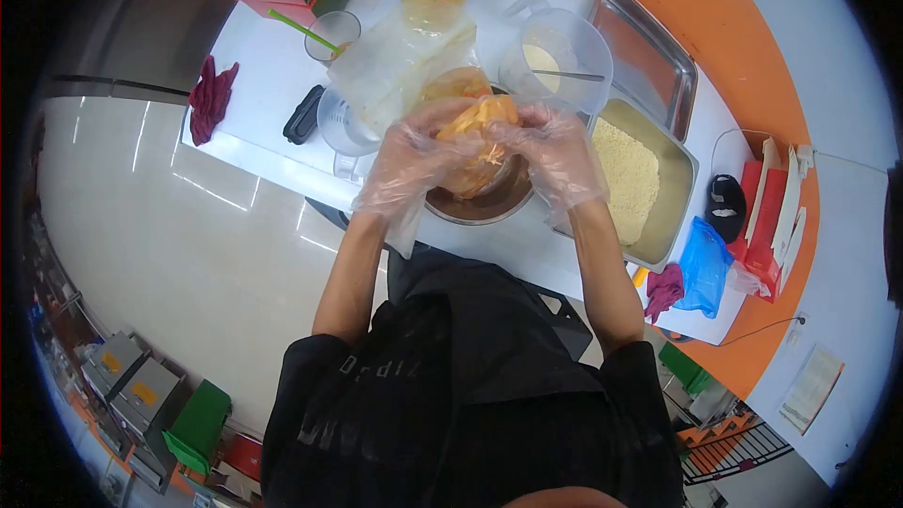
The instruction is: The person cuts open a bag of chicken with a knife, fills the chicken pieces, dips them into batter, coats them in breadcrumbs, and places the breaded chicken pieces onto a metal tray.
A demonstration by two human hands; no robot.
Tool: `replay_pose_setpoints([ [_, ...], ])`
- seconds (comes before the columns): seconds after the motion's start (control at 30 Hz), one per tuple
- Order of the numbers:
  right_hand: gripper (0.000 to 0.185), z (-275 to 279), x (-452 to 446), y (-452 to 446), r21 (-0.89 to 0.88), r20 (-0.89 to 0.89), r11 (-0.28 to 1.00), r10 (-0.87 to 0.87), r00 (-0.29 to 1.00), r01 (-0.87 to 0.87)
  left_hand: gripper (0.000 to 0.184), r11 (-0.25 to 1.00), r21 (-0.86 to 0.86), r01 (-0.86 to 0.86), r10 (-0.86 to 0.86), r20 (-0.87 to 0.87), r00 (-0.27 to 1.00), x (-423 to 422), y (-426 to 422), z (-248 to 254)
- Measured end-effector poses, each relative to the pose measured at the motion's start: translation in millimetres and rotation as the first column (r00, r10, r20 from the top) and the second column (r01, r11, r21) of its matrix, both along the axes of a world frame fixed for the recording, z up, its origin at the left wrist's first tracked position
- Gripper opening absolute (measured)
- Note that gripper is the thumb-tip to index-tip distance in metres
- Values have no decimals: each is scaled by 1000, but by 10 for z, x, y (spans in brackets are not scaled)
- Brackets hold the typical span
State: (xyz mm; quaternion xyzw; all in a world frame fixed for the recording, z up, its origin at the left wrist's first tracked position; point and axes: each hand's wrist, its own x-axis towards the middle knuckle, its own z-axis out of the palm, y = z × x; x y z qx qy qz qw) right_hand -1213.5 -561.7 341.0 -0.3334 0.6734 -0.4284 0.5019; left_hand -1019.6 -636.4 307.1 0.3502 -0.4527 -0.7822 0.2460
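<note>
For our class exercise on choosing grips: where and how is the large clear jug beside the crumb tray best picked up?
Probably by its handle, coming from the far left of the jug: the handle juts out there, away from the crumb tray. Lift it level, since a pale mixture shows inside.

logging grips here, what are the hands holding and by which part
An orange-coated food piece, its left side in the left hand, its right edge in the right hand.
</note>
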Motion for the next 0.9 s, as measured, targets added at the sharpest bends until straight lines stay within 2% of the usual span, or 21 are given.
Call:
replay_pose_setpoints([
  [0.07, 32, 155, 33, -8, 21, -104, 1000, 19, 994, -17, 34, 994, -66, 91, -75, 222, 972, -25, -12, 134],
  [0.1, 30, 191, 35, -11, 30, -158, 999, 29, 987, -24, 31, 999, -21, 30, -26, 164, 986, -39, 7, 85],
  [0.17, 29, 180, -23, 12, 15, -115, 999, 32, 993, -31, 27, 993, 80, -82, 78, 53, 996, -69, 61, -73],
  [0.2, 29, 166, -43, 27, 8, -94, 999, 35, 995, -34, 29, 991, 105, -82, 78, 40, 996, -72, 68, -81],
  [0.27, 27, 127, -44, 56, -29, 71, 999, -14, 997, 16, 34, 984, 156, -81, 80, 15, 997, -75, 86, -92],
  [0.37, 26, 54, -119, 95, 25, 325, 999, -33, 945, 27, 35, 918, 394, -47, 177, -301, 937, -78, 160, -192],
  [0.47, 28, 87, -171, 174, 101, 559, 993, -109, 822, 63, 36, 856, 516, 7, 220, -377, 900, -11, 195, -235],
  [0.5, 30, 100, -167, 192, 125, 627, 989, -142, 766, 81, 34, 883, 470, -14, 190, -329, 925, 18, 216, -278],
  [0.57, 33, 11, -178, 218, 37, 611, 995, -96, 786, 93, 31, 929, 366, -43, 134, -227, 965, 48, 242, -359],
  [0.6, 34, -21, -180, 235, -7, 601, 995, -77, 795, 101, 35, 952, 307, 3, 30, -104, 994, 38, 207, -263],
  [0.67, 33, 38, -161, 245, -102, 253, 994, 61, 965, -36, 42, 970, 207, 123, -158, 161, 974, -17, 126, 19],
  [0.7, 33, 85, -146, 243, -128, 58, 985, 124, 991, -115, 41, 988, 97, 123, -129, 62, 990, -70, 167, -20],
  [0.77, 32, 196, -102, 260, -99, -36, 972, 212, 977, -214, 37, 989, -124, 84, -102, -146, 984, -176, 259, -139],
  [0.87, 30, 312, -188, 267, 28, -73, 954, 299, 951, -298, 27, 962, -83, 262, -240, 208, 948, -114, 242, -41],
  [0.9, 30, 339, -235, 276, 83, -63, 946, 320, 945, -315, 29, 964, -13, 264, -258, 168, 951, -105, 252, -64],
])
